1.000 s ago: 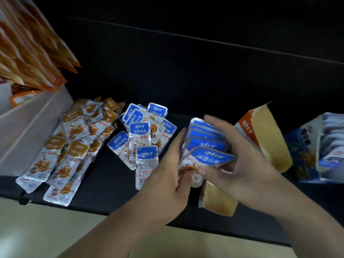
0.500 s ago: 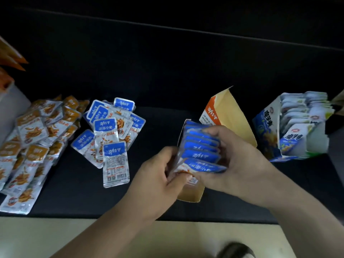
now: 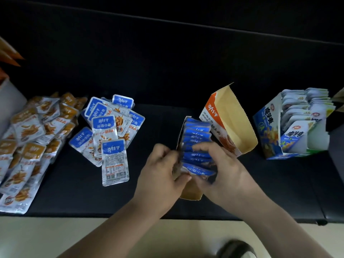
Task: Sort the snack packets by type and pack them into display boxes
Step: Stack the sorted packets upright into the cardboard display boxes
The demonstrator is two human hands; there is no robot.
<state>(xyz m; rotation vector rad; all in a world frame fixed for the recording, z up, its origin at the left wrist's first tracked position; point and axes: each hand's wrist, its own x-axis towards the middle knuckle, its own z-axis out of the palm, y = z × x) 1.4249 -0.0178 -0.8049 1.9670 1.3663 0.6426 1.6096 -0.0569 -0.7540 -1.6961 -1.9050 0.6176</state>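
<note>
Far L, orange packets [image 3: 31,142] lie heaped on the dark top [image 3: 167,112]. Sorted by type, I'd say, awaiting their own box. Next, loose blue packets [image 3: 109,131], fanned close by as feed stock. L hand [image 3: 162,175]: fingers curled, pinching the L edge of the blue stack [image 3: 197,146], prob. to square it up. The stack stands on edge inside the box [image 3: 191,194], lid [image 3: 232,118] flipped back out of the way. R hand [image 3: 223,170] wraps the stack's R side, fingers clamped over the tops, thumb at the front packet. Far R, a full box [image 3: 290,127], parked apart, looks done.
</note>
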